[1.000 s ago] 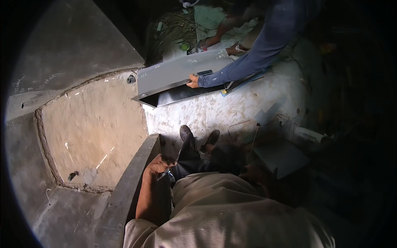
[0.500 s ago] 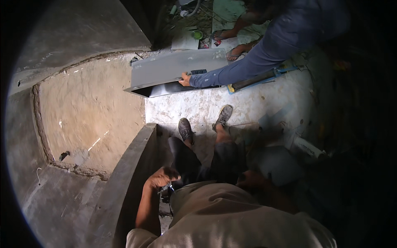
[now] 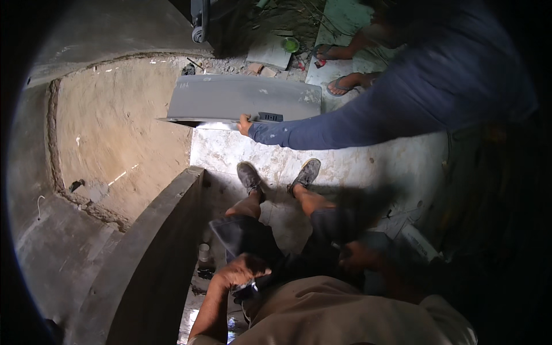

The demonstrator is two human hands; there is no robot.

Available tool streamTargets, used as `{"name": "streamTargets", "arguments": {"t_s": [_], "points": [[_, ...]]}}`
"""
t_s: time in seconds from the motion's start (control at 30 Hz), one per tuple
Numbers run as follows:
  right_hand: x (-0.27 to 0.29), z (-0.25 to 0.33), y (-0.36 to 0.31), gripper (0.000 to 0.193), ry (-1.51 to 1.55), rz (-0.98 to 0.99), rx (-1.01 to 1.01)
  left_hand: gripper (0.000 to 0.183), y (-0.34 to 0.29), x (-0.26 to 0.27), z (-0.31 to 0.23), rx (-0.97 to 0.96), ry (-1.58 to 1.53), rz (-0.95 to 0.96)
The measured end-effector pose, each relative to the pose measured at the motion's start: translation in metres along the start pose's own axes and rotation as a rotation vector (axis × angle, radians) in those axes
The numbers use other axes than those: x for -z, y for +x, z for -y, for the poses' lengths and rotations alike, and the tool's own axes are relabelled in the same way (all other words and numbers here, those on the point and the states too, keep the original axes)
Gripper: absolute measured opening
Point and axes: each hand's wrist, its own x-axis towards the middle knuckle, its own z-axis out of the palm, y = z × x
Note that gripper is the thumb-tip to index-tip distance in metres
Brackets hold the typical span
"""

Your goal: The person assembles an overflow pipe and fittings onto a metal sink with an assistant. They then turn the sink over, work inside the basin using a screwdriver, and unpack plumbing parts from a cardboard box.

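I have the left hand (image 3: 244,271) clenched around a small, shiny, clear-looking object (image 3: 253,286) beside the dark cloth shorts (image 3: 244,233); I can't make out its kind. The right hand (image 3: 357,256) is in shadow, so I cannot tell its grip. I'd judge a light, steady hold best, knuckles clear of the low grey concrete wall's (image 3: 146,230) right edge.

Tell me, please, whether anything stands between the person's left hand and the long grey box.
Yes. In this view, the person's left leg and left shoe lie between the left hand and the long grey box. A co-worker's hand is at its near edge.
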Motion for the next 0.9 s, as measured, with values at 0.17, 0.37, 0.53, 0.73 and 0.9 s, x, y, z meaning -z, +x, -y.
{"name": "streamTargets", "arguments": {"t_s": [0.17,0.37,0.53,0.73,0.9], "points": [[0.105,0.066,0.062,0.028,0.14,-0.637,0.196,0.025,0.102,0.059,-0.023,0.145,-0.524,-0.19],[0.231,0.076,0.197,0.026,0.464,-0.925,0.466,0.031,0.243,0.083,0.0,0.117,-0.578,-0.219],[0.262,0.087,0.263,0.028,0.613,-0.821,0.467,0.028,0.32,0.118,0.017,0.082,-0.537,-0.137],[0.297,0.107,0.307,0.031,0.65,-0.732,0.541,0.034,0.343,0.128,-0.004,-0.055,-0.525,-0.162],[0.371,0.166,0.359,0.033,0.56,-0.751,0.665,0.045,0.314,0.143,0.005,-0.024,-0.542,-0.327]]}}
